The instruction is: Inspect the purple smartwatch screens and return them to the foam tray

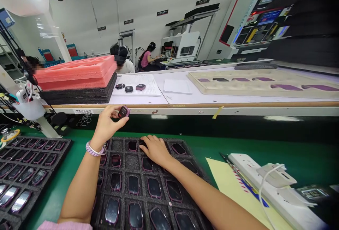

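My left hand [109, 122] is raised above the far left part of a black foam tray [132, 162], a small purple-rimmed watch case [124, 112] pinched between thumb and fingers. Purple-framed watch cases with dark faces, such as one [134, 184] near the middle, fill most of the tray's pockets. Two pockets near the top show bare foam. My right hand [156, 150] rests palm down on the tray's far row, fingers over a pocket with a dark case partly hidden under them.
A second filled foam tray [62, 159] lies at left. On the shelf are pink foam [79, 73], a paper sheet [150, 85] with several watch cases and a beige tray [206, 88]. A power strip [246, 163] sits at right. People are in the background.
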Demonstrator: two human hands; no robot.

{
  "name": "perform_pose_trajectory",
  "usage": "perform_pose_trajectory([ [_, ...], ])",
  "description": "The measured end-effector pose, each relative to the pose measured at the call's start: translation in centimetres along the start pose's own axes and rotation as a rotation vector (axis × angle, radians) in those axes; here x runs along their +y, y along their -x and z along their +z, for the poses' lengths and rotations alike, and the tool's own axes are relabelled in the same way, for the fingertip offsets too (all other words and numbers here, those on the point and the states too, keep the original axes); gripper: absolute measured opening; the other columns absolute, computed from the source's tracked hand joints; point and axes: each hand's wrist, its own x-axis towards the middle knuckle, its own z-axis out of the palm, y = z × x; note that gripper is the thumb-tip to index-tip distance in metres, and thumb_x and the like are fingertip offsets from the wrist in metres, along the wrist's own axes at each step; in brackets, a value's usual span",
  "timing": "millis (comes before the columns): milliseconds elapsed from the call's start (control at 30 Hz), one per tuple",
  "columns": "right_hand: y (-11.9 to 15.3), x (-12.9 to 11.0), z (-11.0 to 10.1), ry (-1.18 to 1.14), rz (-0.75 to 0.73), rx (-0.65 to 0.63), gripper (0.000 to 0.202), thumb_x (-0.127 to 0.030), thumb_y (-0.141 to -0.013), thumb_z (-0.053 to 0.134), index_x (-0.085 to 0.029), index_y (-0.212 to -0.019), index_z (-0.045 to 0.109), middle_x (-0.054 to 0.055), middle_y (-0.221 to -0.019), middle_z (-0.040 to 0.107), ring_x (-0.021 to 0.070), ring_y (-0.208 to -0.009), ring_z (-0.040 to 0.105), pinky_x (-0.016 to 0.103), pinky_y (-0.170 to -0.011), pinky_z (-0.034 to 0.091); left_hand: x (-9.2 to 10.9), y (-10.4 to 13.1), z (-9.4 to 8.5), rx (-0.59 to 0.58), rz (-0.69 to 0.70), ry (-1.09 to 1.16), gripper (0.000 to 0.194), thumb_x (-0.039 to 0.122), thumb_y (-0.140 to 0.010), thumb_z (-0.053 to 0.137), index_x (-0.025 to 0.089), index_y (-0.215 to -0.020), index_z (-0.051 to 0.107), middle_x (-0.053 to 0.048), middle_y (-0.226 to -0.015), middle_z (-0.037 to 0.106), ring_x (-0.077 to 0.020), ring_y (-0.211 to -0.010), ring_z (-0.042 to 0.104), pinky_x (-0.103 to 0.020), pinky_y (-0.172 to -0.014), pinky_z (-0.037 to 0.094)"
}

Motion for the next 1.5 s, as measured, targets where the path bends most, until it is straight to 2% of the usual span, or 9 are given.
perform_pose_trajectory([
  [200,-0.1,0.3,0.0,-0.008,-0.029,-0.022,0.028,-0.027,-0.106,0.060,-0.016,-0.131,0.064,0.015,-0.123,0.066,0.0332,-0.118,0.059,0.043,-0.090,0.045,-0.3,1.3,-5.2,-0.062,0.137,-0.564,0.033,0.022,-0.084,0.072,0.017,-0.116,0.068,-0.008,-0.103,0.067,-0.0236,-0.092,0.061,-0.035,-0.087,0.051],
  [400,-0.5,1.5,1.4,-0.017,-0.085,-0.015,0.030,-0.028,-0.105,0.057,-0.015,-0.130,0.064,0.015,-0.122,0.066,0.0359,-0.116,0.060,0.045,-0.088,0.049,-6.8,11.1,-10.7,-0.005,-0.220,-0.879,0.031,0.028,-0.087,0.068,0.014,-0.115,0.065,-0.011,-0.102,0.065,-0.0276,-0.097,0.061,-0.041,-0.091,0.050],
  [567,-0.8,2.6,2.8,-0.023,-0.121,0.008,0.032,-0.031,-0.103,0.055,-0.015,-0.129,0.065,0.015,-0.120,0.067,0.0382,-0.114,0.061,0.050,-0.087,0.054,-11.0,18.5,-11.9,0.054,-0.470,-1.005,0.026,0.028,-0.084,0.068,0.013,-0.105,0.071,-0.012,-0.092,0.065,-0.0308,-0.093,0.060,-0.045,-0.090,0.049],
  [767,-0.8,3.1,3.4,-0.024,-0.136,0.020,0.034,-0.034,-0.103,0.055,-0.015,-0.128,0.067,0.015,-0.117,0.068,0.0388,-0.112,0.062,0.051,-0.086,0.055,-11.2,19.2,-12.7,0.073,-0.538,-1.008,0.029,0.036,-0.088,0.067,0.016,-0.108,0.073,-0.012,-0.098,0.065,-0.0311,-0.097,0.059,-0.045,-0.094,0.046],
  [967,-0.8,3.2,3.6,-0.027,-0.145,0.035,0.033,-0.034,-0.102,0.055,-0.016,-0.127,0.067,0.015,-0.116,0.068,0.0392,-0.112,0.062,0.050,-0.085,0.055,-10.3,19.1,-11.6,0.044,-0.552,-0.970,0.020,0.026,-0.080,0.073,0.012,-0.094,0.073,-0.010,-0.082,0.060,-0.0312,-0.085,0.059,-0.044,-0.082,0.049],
  [1133,-0.8,2.4,2.6,-0.021,-0.107,-0.011,0.032,-0.031,-0.104,0.057,-0.015,-0.130,0.066,0.015,-0.120,0.067,0.0377,-0.115,0.061,0.049,-0.089,0.053,-6.5,16.0,-9.7,0.053,-0.351,-0.868,0.033,0.025,-0.087,0.066,0.015,-0.118,0.064,-0.009,-0.101,0.062,-0.0247,-0.097,0.060,-0.039,-0.093,0.050],
  [1300,-0.4,1.2,0.7,-0.024,-0.071,-0.072,0.030,-0.027,-0.107,0.057,-0.013,-0.133,0.063,0.015,-0.125,0.065,0.0351,-0.119,0.059,0.047,-0.095,0.050,-0.5,10.8,-4.8,0.052,0.107,-0.571,0.028,0.021,-0.088,0.063,0.019,-0.116,0.058,-0.007,-0.108,0.064,-0.0207,-0.098,0.062,-0.033,-0.086,0.051],
  [1367,-0.3,0.8,0.0,-0.028,-0.058,-0.087,0.031,-0.026,-0.107,0.058,-0.012,-0.134,0.062,0.016,-0.127,0.064,0.0347,-0.121,0.058,0.046,-0.096,0.049,1.5,9.2,-2.4,0.005,0.130,-0.436,0.029,0.019,-0.086,0.064,0.019,-0.114,0.057,-0.006,-0.105,0.065,-0.0192,-0.093,0.063,-0.031,-0.082,0.051],
  [1500,-0.2,0.4,-0.8,-0.035,-0.042,-0.099,0.031,-0.027,-0.107,0.060,-0.014,-0.135,0.062,0.015,-0.127,0.064,0.0331,-0.120,0.057,0.044,-0.096,0.048,3.3,7.5,1.8,-0.151,-0.035,-0.154,0.030,0.020,-0.082,0.064,0.019,-0.109,0.050,-0.002,-0.091,0.064,-0.0154,-0.076,0.062,-0.026,-0.068,0.046],
])
